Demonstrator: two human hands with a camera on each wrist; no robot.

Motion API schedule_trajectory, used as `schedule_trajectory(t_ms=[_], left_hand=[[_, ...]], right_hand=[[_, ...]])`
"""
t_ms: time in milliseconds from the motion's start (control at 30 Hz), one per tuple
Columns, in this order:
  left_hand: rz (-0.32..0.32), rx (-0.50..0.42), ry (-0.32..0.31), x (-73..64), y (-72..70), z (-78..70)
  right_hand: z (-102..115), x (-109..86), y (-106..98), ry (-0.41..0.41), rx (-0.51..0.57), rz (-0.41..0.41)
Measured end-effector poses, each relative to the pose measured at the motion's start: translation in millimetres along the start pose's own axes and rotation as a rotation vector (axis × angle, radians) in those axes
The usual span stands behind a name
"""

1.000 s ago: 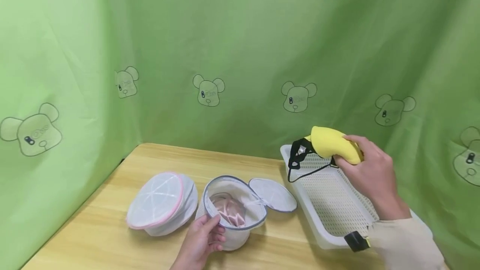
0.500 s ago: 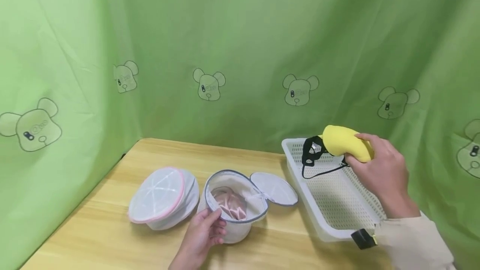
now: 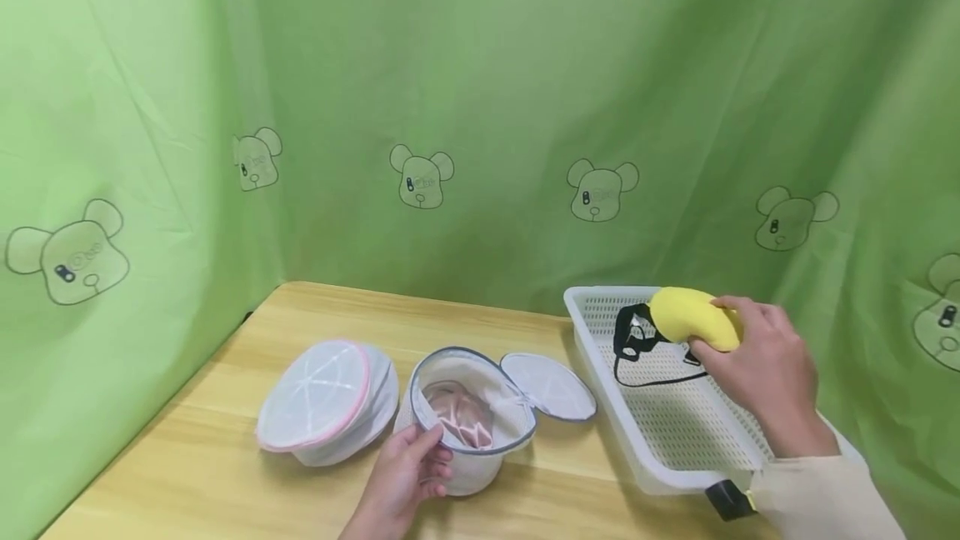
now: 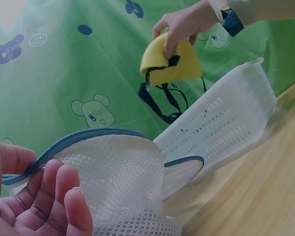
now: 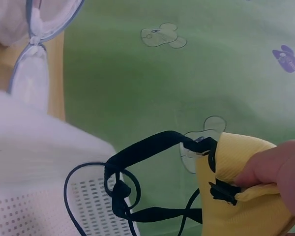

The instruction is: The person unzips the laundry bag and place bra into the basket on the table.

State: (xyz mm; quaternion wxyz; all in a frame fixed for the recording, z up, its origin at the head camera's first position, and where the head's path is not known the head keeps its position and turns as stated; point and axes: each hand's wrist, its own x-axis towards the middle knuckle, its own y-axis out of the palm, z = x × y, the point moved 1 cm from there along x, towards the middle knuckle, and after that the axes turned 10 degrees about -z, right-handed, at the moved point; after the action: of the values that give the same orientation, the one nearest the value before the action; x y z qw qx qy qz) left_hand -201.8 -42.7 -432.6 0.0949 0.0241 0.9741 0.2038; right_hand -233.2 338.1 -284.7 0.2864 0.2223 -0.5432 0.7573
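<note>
My right hand [image 3: 761, 365] grips a folded yellow padded garment [image 3: 693, 319] with black straps [image 3: 637, 348] that dangle into a white perforated plastic basket [image 3: 600, 352]. The same yellow piece [image 4: 169, 61] and the straps [image 5: 137, 191] show in both wrist views, with fingers [image 5: 275, 172] curled round it. My left hand [image 3: 408, 473] holds the rim of an open white mesh wash bag [image 3: 480, 448] with a grey zip edge [image 4: 88, 135]. Pink cloth [image 3: 461, 419] lies inside the bag. Its round lid [image 3: 547, 386] hangs open to the right.
A second mesh bag with a pink rim [image 3: 326, 398], closed, sits to the left on the wooden table [image 3: 187, 473]. Green cloth with bear prints [image 3: 420, 177] walls the table at the back and both sides. A black clip [image 3: 723, 498] is at the basket's near corner.
My right hand has lowered the yellow garment from above the basket's far edge down towards the basket, so the straps now lie inside. The left hand has stayed on the bag's rim.
</note>
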Motion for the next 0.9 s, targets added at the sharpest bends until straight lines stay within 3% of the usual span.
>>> schedule_trajectory(t_ms=[900], left_hand=[[0.013,-0.005,-0.013,2.3,0.9,4.0]], right_hand=[[-27,-17.4,19,-0.003,-0.048,0.229]])
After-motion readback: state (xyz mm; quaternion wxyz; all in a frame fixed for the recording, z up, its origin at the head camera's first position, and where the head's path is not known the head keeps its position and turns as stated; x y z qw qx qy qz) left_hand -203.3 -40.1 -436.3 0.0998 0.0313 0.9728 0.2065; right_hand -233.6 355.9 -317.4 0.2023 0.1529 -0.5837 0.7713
